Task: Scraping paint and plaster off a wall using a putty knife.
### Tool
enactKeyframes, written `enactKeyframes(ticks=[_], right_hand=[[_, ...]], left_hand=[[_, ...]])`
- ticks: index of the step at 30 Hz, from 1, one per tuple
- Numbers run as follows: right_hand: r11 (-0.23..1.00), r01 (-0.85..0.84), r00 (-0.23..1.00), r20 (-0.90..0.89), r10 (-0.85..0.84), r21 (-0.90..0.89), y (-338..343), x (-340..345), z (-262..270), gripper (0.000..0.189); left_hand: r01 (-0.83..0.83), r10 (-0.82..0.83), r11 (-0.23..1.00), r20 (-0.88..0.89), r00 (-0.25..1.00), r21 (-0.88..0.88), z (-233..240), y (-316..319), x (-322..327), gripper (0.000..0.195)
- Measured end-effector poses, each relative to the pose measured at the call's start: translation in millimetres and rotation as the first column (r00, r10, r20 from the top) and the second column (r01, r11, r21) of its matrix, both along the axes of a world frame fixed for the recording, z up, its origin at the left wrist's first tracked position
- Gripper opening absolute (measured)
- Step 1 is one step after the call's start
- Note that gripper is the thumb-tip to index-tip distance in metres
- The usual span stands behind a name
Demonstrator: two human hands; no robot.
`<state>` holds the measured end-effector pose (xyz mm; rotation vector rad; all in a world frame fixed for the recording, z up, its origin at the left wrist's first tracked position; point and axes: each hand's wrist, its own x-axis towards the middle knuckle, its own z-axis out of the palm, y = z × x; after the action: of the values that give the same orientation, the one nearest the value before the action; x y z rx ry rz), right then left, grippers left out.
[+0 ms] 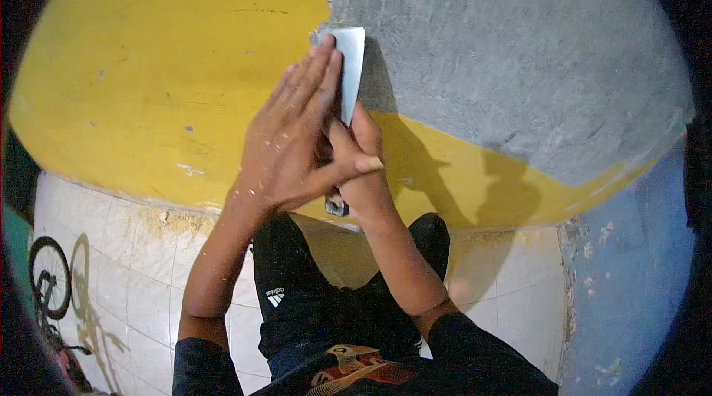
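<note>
A broad metal scraper (352,70) with a pale, shiny blade lies against the painted wall, its front edge at the border where yellow paint (167,79) meets bare grey plaster (500,45). Around its handle is my right hand (366,132); the handle's dark butt end (337,207) shows below. Flat along the blade's left side presses my left hand (281,145), its fingers straight and its thumb stretched across my right hand. Loose yellow paint flakes (312,37) curl at the blade's front left corner. Pale specks dot my left hand and forearm.
White floor tiles (150,268) meet the wall's foot, with yellowish dust along the joint. A bicycle (50,279) stands at far left. On the right, a blue wall (623,262) with chipped patches forms a corner. My knees (431,229) are close to the wall.
</note>
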<state>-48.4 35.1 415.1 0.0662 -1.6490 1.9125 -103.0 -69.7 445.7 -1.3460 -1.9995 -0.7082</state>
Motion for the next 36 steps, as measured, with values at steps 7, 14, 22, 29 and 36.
enactKeyframes(ticks=[7,14,22,29,36], right_hand=[[0.999,-0.037,0.998,-0.053,0.037,-0.003,-1,0,-10,0.022],[0.998,-0.003,0.998,-0.058,0.006,0.061,-7,-5,-6,0.03],[0.998,-0.004,0.993,-0.119,0.012,0.067,-12,-10,-11,0.034],[0.991,0.029,0.999,0.022,-0.032,0.131,-11,-5,1,0.037],[0.911,0.226,0.954,-0.266,-0.137,0.344,-13,-12,-5,0.042]], left_hand=[[-0.019,0.019,1.0,0.061,0.998,0.014,-5,4,5,0.103],[-0.034,0.034,0.999,-0.019,0.999,-0.011,5,-1,2,0.109],[-0.029,0.029,0.999,-0.03,0.999,-0.025,6,-4,0,0.11],[-0.032,0.03,0.999,-0.109,0.994,-0.016,18,-6,-1,0.109],[-0.023,0.021,0.999,-0.061,0.998,-0.03,19,-10,-3,0.11]])
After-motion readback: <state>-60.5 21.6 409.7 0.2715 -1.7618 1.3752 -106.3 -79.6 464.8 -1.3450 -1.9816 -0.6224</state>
